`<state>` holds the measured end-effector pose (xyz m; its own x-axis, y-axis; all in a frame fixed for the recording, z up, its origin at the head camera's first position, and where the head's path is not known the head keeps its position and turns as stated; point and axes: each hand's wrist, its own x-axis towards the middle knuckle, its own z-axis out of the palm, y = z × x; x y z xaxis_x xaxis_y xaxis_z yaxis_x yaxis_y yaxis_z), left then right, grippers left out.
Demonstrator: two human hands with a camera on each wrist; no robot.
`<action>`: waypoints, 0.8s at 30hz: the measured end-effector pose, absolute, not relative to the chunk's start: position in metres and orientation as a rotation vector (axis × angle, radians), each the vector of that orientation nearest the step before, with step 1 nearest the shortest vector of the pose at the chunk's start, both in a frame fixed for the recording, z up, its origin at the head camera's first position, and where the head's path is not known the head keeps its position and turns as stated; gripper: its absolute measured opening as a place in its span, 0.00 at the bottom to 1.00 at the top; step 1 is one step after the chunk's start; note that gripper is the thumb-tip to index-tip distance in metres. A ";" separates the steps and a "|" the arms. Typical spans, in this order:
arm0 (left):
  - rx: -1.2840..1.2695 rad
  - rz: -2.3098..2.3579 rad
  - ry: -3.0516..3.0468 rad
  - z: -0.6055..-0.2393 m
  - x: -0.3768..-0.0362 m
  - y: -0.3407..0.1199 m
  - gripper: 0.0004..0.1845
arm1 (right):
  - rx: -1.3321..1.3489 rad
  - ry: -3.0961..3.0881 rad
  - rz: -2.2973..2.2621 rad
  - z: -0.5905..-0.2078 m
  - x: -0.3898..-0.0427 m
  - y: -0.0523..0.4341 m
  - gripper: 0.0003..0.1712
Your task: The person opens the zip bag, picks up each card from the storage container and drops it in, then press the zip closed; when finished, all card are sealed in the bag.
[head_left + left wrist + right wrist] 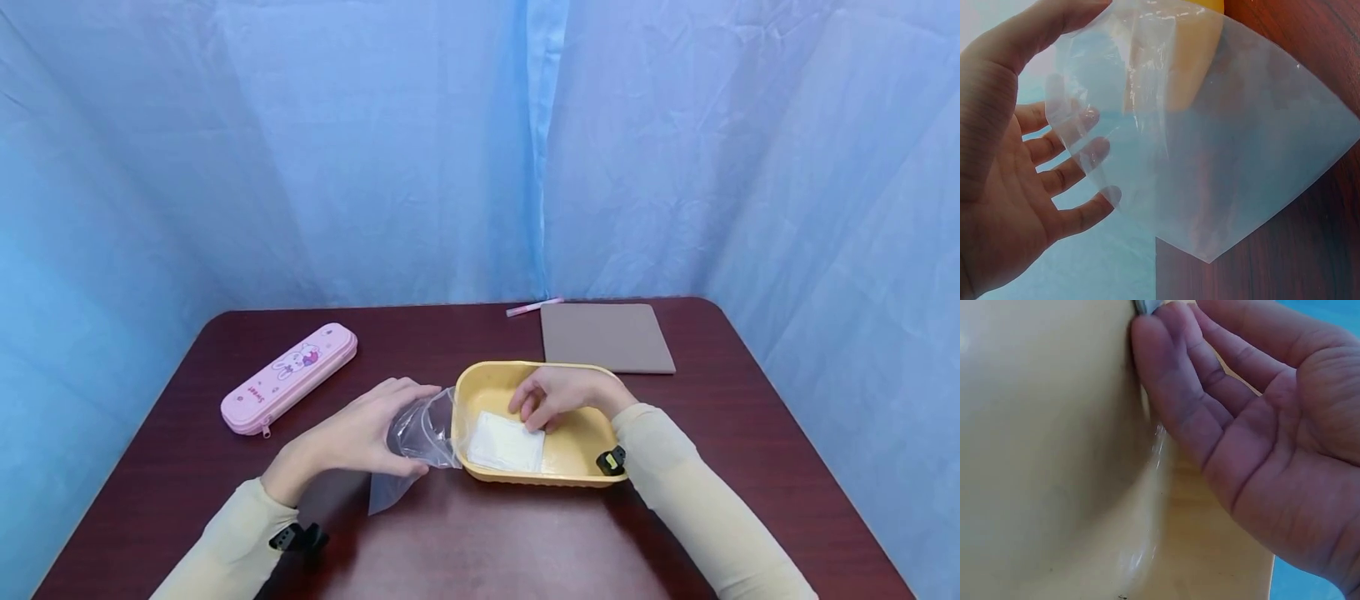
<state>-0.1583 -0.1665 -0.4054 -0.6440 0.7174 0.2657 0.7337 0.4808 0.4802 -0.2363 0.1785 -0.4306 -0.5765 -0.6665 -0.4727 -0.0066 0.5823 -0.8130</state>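
Head view, looking down on a dark red worktop [480,542]: nearest the camera, two cream sleeves reach in. The left hand [352,437] holds a clear plastic bag [416,442], thumb on one side and fingers on the other, its mouth turned toward the yellow tray [570,471] just beside it; the bag's lower corner lies on the worktop. Seen from the left wrist, the fingers [1079,172] are only loosely bent and show through the film of the bag [1222,144]. Inside the tray, the right hand [558,396] rests fingertips on the far corner of a white square pad [506,443] lying flat on the tray floor; the right-wrist view shows fingers [1179,394] nearly straight, lying against the tray wall [1041,444], clamped on nothing. Further left sits a pink pencil case [288,377], well apart from the bag. Beyond the tray lies a grey-brown flat mat [606,337], a pink pen [534,307] at its far left corner. Blue cloth [480,142] closes off the background.
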 end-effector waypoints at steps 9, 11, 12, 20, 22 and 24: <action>-1.311 -0.877 -2.650 -0.409 -0.157 -0.162 0.49 | -0.496 1.963 -1.035 -0.435 -0.234 0.175 0.16; -1.309 -0.883 -2.658 -0.409 -0.157 -0.162 0.48 | -0.491 1.953 -1.031 -0.435 -0.233 0.174 0.16; -1.306 -0.887 -2.664 -0.409 -0.156 -0.161 0.48 | -0.489 1.952 -1.025 -0.435 -0.233 0.174 0.17; -1.294 -0.898 -2.685 -0.407 -0.156 -0.161 0.48 | -0.531 1.948 -0.998 -0.433 -0.233 0.172 0.17; -1.303 -0.901 -2.671 -0.407 -0.156 -0.162 0.48 | -0.537 1.945 -0.994 -0.433 -0.233 0.172 0.17; -1.309 -0.901 -2.658 -0.408 -0.156 -0.162 0.48 | -0.546 1.943 -0.984 -0.433 -0.233 0.171 0.17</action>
